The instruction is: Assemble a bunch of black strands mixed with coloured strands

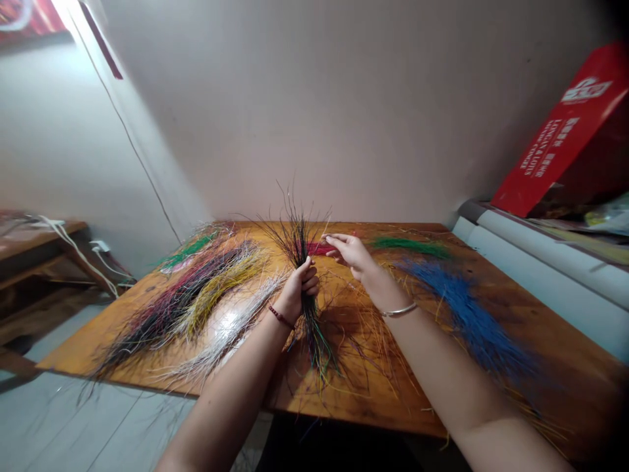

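Note:
My left hand (pixel 303 282) is wrapped round the middle of an upright bundle of thin wire-like strands (pixel 310 321), mostly dark with some coloured ones. Its top ends fan out above my fist, and green, yellow and purple ends hang below. Just right of the bundle's top, my right hand (pixel 348 252) is closed in a pinch on a pale thin strand (pixel 324 229). Behind the two hands lies a pile of red-pink strands (pixel 319 248), partly hidden by them. Loose orange strands (pixel 381 334) are scattered on the table beneath my right arm.
On the wooden table (pixel 417 413) lie black and dark red strands (pixel 171 311), yellow strands (pixel 219 288), white strands (pixel 236 328), green strands (pixel 413 246) and blue strands (pixel 462 308). A wall stands behind. At right, a red box (pixel 565 131) rests above long pale rolls (pixel 540 262).

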`<state>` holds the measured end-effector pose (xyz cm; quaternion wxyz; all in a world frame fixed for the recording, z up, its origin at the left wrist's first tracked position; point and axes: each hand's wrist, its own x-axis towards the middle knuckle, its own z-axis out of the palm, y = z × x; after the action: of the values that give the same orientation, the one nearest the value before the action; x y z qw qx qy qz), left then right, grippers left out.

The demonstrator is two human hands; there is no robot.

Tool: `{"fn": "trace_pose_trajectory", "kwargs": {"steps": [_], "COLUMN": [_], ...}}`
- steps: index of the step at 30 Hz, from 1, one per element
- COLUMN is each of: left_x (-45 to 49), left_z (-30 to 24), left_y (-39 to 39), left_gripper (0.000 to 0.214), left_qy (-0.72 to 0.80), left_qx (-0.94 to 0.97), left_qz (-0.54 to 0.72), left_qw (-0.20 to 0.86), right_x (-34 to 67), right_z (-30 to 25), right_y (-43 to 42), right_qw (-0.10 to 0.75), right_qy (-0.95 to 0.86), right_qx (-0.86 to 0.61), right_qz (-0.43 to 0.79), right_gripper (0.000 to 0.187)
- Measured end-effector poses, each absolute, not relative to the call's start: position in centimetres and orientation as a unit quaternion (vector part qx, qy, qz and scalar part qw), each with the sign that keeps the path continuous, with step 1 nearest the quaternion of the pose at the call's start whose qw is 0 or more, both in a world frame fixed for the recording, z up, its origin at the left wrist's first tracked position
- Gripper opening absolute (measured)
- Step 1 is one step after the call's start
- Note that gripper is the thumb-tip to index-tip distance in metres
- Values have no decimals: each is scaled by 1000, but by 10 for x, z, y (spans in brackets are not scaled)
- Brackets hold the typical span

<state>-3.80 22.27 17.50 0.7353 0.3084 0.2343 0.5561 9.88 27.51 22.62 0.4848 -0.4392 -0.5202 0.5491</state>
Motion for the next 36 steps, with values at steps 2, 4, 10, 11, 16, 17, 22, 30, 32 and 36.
{"fn": "trace_pose_trajectory", "kwargs": {"steps": [2, 4, 10, 11, 16, 17, 22, 30, 32, 36], "left_x": [-38, -37, -34, -34, -33, -33, -33, -33, -34, -36], "left_z": [175, 175, 176, 177, 177, 177, 172, 174, 173, 172], "left_y": [223, 223, 221, 221, 219, 220, 222, 222, 222, 223], "left_gripper": [49, 50, 44, 42, 41, 41, 40, 39, 40, 43], "left_qy": [236, 243, 265, 267, 286, 289, 273, 262, 257, 256], "left_qx": [310, 319, 331, 328, 327, 330, 343, 328, 325, 335], "left_qz": [554, 551, 562, 563, 558, 555, 563, 563, 568, 576], "left_qw": [735, 732, 710, 710, 707, 707, 701, 712, 711, 700], "right_x": [97, 96, 103, 105, 111, 111, 106, 104, 104, 103], "right_z": [226, 227, 232, 232, 231, 231, 229, 227, 227, 226], "right_y": [274, 271, 264, 264, 265, 265, 265, 267, 268, 269], "right_qw": [481, 472, 385, 366, 320, 321, 332, 350, 364, 386], "right_qy": [-512, -512, -603, -625, -679, -680, -683, -694, -695, -682], "right_qx": [-445, -439, -427, -426, -412, -412, -406, -435, -439, -437], "right_qz": [555, 567, 553, 543, 517, 515, 508, 454, 438, 442], "right_gripper": [15, 17, 26, 25, 24, 22, 15, 14, 13, 12]}}
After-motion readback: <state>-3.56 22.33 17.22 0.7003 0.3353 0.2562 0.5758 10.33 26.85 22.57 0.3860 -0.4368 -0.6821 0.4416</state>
